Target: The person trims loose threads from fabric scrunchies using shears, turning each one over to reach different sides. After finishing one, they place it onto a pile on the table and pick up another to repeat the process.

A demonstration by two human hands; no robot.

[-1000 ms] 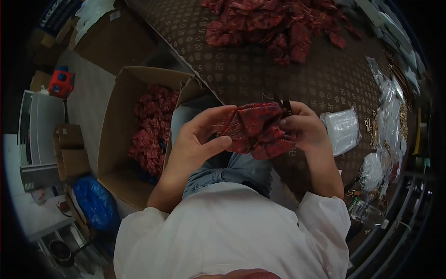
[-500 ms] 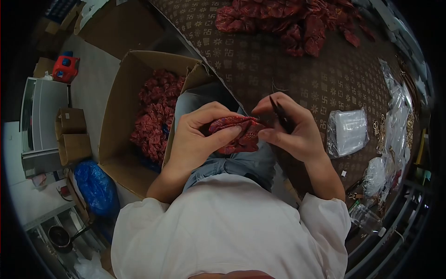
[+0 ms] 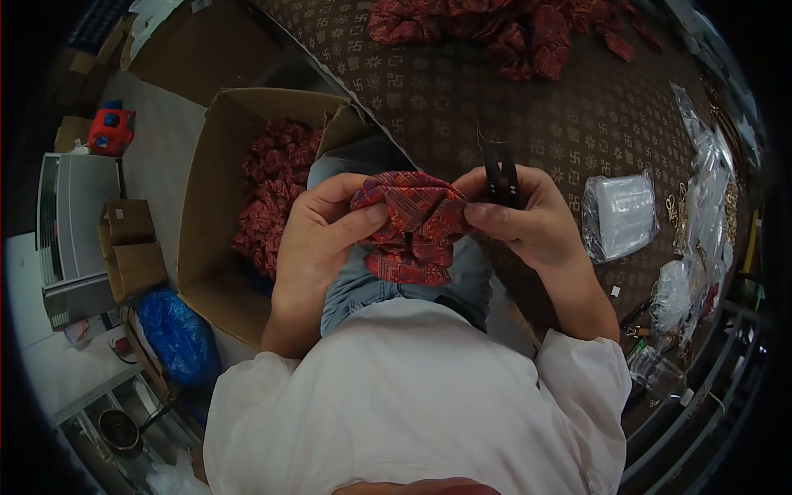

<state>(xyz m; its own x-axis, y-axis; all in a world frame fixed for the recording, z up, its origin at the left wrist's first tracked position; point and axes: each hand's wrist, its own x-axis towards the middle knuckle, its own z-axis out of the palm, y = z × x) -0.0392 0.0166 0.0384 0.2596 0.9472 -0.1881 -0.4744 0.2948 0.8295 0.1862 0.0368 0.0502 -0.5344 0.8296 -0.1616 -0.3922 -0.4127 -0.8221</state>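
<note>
In front of my lap, a gathered red patterned fabric piece (image 3: pixel 417 210), ruffled like a scrunchie, is spread between my two hands. My left hand (image 3: pixel 326 223) is closed on its left side, thumb on top. My right hand (image 3: pixel 532 219) pinches its right edge between thumb and fingertips. Tucked in that same hand are black thread snips (image 3: pixel 501 177), their blades pointing away from me. A fine loose thread (image 3: pixel 480 136) shows beside the snips.
At my left, an open cardboard box (image 3: pixel 202 198) holds many similar red pieces (image 3: pixel 276 198). More red fabric (image 3: pixel 528 37) lies on the brown patterned table cover (image 3: pixel 437 99). A clear plastic packet (image 3: pixel 623 214) sits to the right. A blue plastic bag (image 3: pixel 177 334) is on the left.
The fabric piece has been turned and opened out wider between my hands. My left hand has shifted left, and the snips have swung more upright in my right hand.
</note>
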